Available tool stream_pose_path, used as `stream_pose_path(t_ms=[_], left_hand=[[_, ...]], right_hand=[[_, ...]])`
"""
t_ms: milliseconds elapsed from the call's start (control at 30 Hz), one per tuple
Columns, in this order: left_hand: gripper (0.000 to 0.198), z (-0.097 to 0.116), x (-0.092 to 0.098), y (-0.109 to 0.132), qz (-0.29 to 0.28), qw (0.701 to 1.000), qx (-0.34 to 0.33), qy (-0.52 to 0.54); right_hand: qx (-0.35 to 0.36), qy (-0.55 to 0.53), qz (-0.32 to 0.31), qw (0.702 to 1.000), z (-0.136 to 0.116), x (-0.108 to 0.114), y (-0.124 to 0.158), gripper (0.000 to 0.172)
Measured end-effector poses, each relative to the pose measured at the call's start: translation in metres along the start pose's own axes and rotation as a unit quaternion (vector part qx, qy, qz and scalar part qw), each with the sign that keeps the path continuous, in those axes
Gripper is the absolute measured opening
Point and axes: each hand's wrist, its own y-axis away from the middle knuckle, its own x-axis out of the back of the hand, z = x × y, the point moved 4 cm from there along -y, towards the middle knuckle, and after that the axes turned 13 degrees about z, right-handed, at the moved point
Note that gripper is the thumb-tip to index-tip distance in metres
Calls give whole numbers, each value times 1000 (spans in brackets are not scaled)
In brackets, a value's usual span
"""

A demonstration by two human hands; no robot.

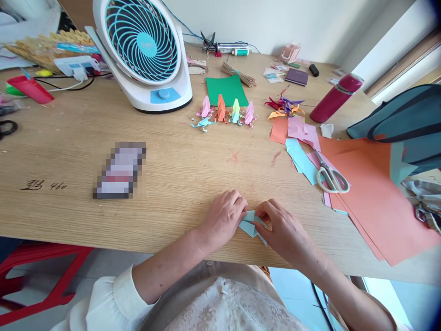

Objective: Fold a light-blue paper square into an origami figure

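Note:
A small light blue folded paper (251, 225) lies on the wooden table (172, 170) near its front edge. My left hand (224, 217) is curled over its left side, fingertips pressing on it. My right hand (279, 227) pinches its right side with thumb and fingers closed. Part of the paper is hidden under both hands.
Several folded paper figures (225, 112) stand behind, before a green sheet (226, 89) and a white-teal fan (144, 50). Scissors (330, 177) lie on paper scraps and large orange sheets (375, 197) at right. A red bottle (336, 99), a teal bag (403, 122) and a blurred flat object (120, 171) are also here.

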Motion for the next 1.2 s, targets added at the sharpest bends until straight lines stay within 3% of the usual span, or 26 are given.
stream_pose_path(t_ms=[233, 367, 567, 633, 733, 833, 933, 1200], left_hand=[[10, 0, 1, 3, 1, 1000, -25, -7], [11, 6, 0, 6, 11, 995, -73, -69], [12, 11, -4, 11, 9, 989, -118, -93], [13, 7, -2, 9, 8, 995, -93, -45], [11, -3, 6, 4, 29, 995, -16, 91], [13, -15, 21, -3, 100, 969, 70, 214], [17, -26, 35, -12, 154, 942, 126, 270], [23, -46, 54, -42, 117, 934, 146, 304]], right_hand=[[6, -21, -27, 999, -3, 2, -1, 6], [9, 0, -31, 999, -6, 1, 1, 4], [-44, -27, -58, 997, -13, 0, 2, 11], [-52, -83, -56, 994, -13, 2, 1, 12], [-46, -151, 1, 987, -12, 10, -13, 17], [-47, -213, 15, 976, -12, 17, -38, 20], [-33, -255, -20, 966, -18, 18, -68, 17], [12, -281, -35, 959, -32, 11, -114, 22]])
